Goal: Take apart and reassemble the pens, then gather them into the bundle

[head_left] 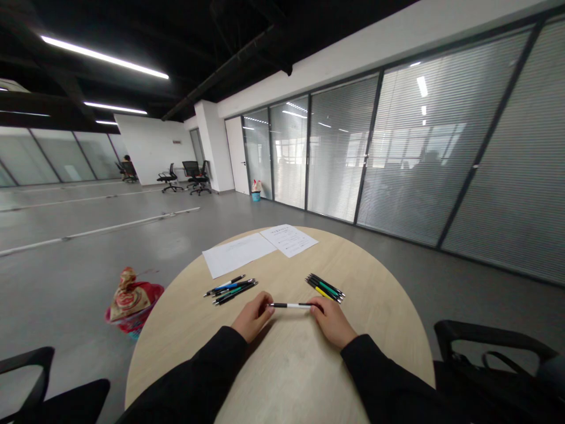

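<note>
A pen [292,305] with black ends and a white middle is stretched level between my two hands, above the wooden table. My left hand [253,317] pinches one end of it, and my right hand [334,321] grips the other. Beyond my left hand lies a loose group of pens [233,288], mostly black, with blue, green and white parts. Past my right hand, a tighter row of pens [325,288] shows black, green and yellow barrels. The fingertips partly cover both ends of the held pen.
Two white paper sheets, a left one [238,253] and a printed one [289,239], lie at the far side of the round table [366,265]. A bin with a bag [132,297] stands on the floor at left. Black chairs flank the table, one armrest [494,335] at right.
</note>
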`<action>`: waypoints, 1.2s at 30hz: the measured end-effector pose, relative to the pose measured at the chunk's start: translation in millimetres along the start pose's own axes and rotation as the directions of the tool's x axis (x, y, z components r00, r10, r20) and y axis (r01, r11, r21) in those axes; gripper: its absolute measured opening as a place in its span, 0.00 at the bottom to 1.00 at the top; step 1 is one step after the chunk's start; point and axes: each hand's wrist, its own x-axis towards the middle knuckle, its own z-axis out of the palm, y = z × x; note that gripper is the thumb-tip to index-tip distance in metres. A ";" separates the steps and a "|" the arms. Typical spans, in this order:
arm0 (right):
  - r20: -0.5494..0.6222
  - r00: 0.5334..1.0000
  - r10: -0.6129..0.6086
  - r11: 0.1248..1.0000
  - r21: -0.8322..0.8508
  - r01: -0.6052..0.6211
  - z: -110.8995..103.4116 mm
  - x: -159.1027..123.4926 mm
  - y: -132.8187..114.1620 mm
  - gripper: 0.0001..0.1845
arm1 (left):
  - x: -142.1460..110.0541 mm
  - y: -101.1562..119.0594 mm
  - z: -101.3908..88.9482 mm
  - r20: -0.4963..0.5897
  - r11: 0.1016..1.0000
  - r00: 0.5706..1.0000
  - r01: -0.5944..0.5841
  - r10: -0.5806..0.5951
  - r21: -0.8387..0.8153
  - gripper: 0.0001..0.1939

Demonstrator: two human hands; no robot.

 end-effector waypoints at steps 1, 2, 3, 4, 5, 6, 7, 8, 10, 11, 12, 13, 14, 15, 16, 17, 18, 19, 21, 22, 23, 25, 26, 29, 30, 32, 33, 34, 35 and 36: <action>-0.002 1.000 0.001 1.000 0.003 -0.001 0.0 -0.1 0.0 0.13 | -0.1 0.0 -0.4 -0.003 1.000 1.000 -0.007 0.007 0.004 0.13; -0.005 1.000 0.000 1.000 0.005 0.000 0.1 -0.2 0.2 0.13 | -0.1 0.1 -0.8 -0.001 1.000 1.000 -0.016 0.016 0.008 0.13; -0.007 1.000 -0.002 1.000 0.007 0.002 0.1 -0.3 0.5 0.13 | -0.2 0.4 -1.3 0.004 1.000 1.000 -0.023 0.023 0.015 0.13; -0.009 1.000 -0.004 1.000 0.008 0.004 0.2 -0.4 0.9 0.13 | -0.2 0.8 -1.8 0.011 0.999 1.000 -0.027 0.027 0.024 0.13; -0.012 1.000 -0.005 1.000 0.008 0.005 0.2 -0.5 1.3 0.13 | -0.3 1.4 -2.3 0.018 0.999 0.999 -0.029 0.028 0.035 0.14; -0.013 1.000 -0.004 1.000 0.007 0.004 0.2 -0.5 1.7 0.13 | -0.3 2.1 -2.6 0.024 0.999 0.999 -0.027 0.026 0.046 0.16; -0.014 1.000 -0.004 1.000 0.006 0.004 0.2 -0.5 2.1 0.12 | -0.3 2.8 -2.9 0.032 0.998 0.999 -0.022 0.021 0.053 0.17; -0.015 1.000 -0.004 1.000 0.005 0.005 0.2 -0.5 2.4 0.12 | -0.4 3.6 -3.1 0.039 0.998 0.999 -0.015 0.012 0.054 0.19; -0.013 1.000 -0.009 1.000 0.004 0.009 0.2 -0.3 2.7 0.12 | -0.5 5.2 -3.3 0.049 0.999 0.999 0.000 -0.002 0.040 0.22; -0.010 1.000 -0.012 1.000 0.004 0.012 0.3 -0.2 2.7 0.12 | -0.6 5.9 -3.2 0.046 1.000 0.999 0.006 -0.007 0.027 0.22; -0.010 1.000 -0.014 1.000 0.005 0.014 0.3 -0.2 2.5 0.12 | -0.7 6.5 -3.2 0.037 1.000 0.999 0.011 -0.011 0.015 0.21; -0.010 1.000 -0.015 1.000 0.006 0.015 0.3 -0.2 2.2 0.12 | -0.7 7.0 -3.1 0.024 1.000 1.000 0.013 -0.013 0.004 0.19; -0.010 1.000 -0.015 1.000 0.006 0.015 0.3 -0.2 1.9 0.12 | -0.8 7.2 -3.2 0.009 1.000 1.000 0.012 -0.012 -0.002 0.17; -0.011 1.000 -0.015 1.000 0.005 0.015 0.2 -0.3 1.5 0.13 | -0.8 7.3 -3.2 -0.001 1.000 1.000 0.009 -0.009 -0.004 0.15; -0.013 1.000 -0.013 1.000 0.004 0.013 0.2 -0.3 1.1 0.13 | -0.8 7.2 -3.3 -0.004 1.000 1.000 0.004 -0.004 -0.003 0.14; -0.015 1.000 -0.011 1.000 0.003 0.011 0.2 -0.4 0.7 0.13 | -0.7 6.9 -3.4 -0.001 1.000 1.000 -0.002 0.002 0.001 0.14; -0.016 1.000 -0.010 1.000 0.003 0.010 0.2 -0.5 0.3 0.13 | -0.6 6.4 -3.5 0.006 1.000 1.000 -0.009 0.009 0.006 0.14; -0.017 1.000 -0.010 1.000 0.003 0.010 0.1 -0.6 0.0 0.13 | -0.5 5.7 -3.5 0.013 1.000 1.000 -0.014 0.014 0.011 0.14; -0.019 1.000 -0.012 1.000 0.005 0.013 0.0 -0.9 -0.4 0.13 | -0.2 4.2 -3.2 0.020 1.000 1.000 -0.012 0.012 0.021 0.15; -0.018 1.000 -0.018 1.000 0.005 0.018 0.0 -1.0 -0.6 0.13 | 0.0 3.4 -2.9 0.022 1.000 1.000 -0.008 0.007 0.025 0.16; -0.015 1.000 -0.024 1.000 0.005 0.024 0.0 -1.2 -0.6 0.12 | 0.1 2.6 -2.5 0.026 1.000 1.000 -0.002 0.002 0.027 0.18; -0.012 0.999 -0.034 0.999 0.008 0.034 -0.1 -1.4 -0.5 0.12 | 0.4 1.2 -1.7 0.039 0.999 0.999 0.017 -0.018 0.032 0.21; -0.012 0.999 -0.036 0.999 0.010 0.036 -0.1 -1.4 -0.4 0.12 | 0.6 0.7 -1.3 0.044 0.999 0.999 0.031 -0.032 0.036 0.22; -0.012 0.999 -0.031 0.999 0.018 0.032 -0.1 -1.2 0.0 0.13 | 0.8 0.0 -0.7 0.044 0.997 0.997 0.065 -0.066 0.028 0.25; -0.012 1.000 -0.028 0.999 0.018 0.029 -0.1 -1.1 0.1 0.13 | 0.8 0.0 -0.7 0.040 0.998 0.997 0.064 -0.064 0.013 0.24; -0.011 1.000 -0.021 1.000 0.016 0.021 -0.1 -0.8 -0.1 0.13 | 0.7 0.4 -0.7 0.033 0.999 0.998 0.045 -0.044 -0.031 0.21; -0.010 1.000 -0.018 1.000 0.015 0.018 -0.1 -0.7 -0.3 0.13 | 0.5 0.6 -0.7 0.031 0.998 0.999 0.033 -0.032 -0.048 0.19; -0.010 1.000 -0.016 1.000 0.015 0.016 -0.2 -0.7 -0.5 0.13 | 0.2 0.9 -0.8 0.030 0.998 0.999 0.024 -0.022 -0.059 0.17; -0.011 1.000 -0.017 1.000 0.015 0.017 -0.2 -0.7 -0.7 0.13 | -0.1 1.2 -0.9 0.031 0.998 0.999 0.018 -0.016 -0.062 0.16; -0.013 1.000 -0.019 1.000 0.013 0.020 -0.2 -0.9 -0.9 0.13 | -0.4 1.5 -1.1 0.033 0.998 0.999 0.014 -0.012 -0.059 0.15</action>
